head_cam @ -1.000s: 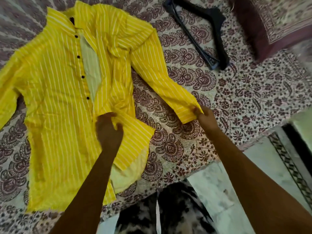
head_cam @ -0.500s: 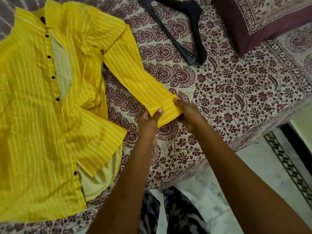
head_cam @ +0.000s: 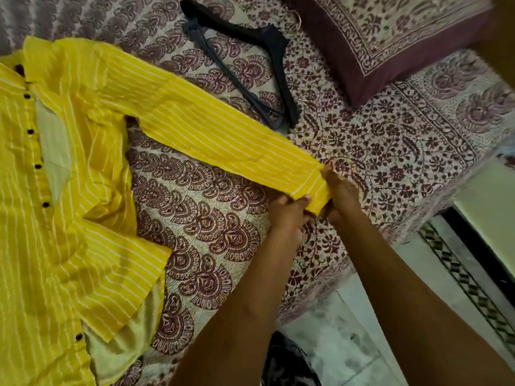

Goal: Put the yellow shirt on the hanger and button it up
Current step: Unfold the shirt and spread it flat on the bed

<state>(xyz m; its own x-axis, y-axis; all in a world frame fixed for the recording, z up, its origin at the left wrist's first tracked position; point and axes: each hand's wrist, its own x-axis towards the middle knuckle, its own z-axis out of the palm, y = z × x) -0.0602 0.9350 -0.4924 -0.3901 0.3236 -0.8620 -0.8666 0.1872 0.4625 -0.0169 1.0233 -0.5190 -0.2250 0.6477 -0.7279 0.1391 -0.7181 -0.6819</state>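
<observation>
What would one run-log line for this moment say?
left hand: pinches cuff | right hand: pinches cuff | yellow shirt: unbuttoned, flat on bed | hanger: untouched

The yellow shirt [head_cam: 64,218] runs off the left and bottom edges, its other sleeve out of view. The pillow [head_cam: 390,43] is cut by the top edge. The hanger [head_cam: 250,71] is blurred, its hook barely discernible.
</observation>
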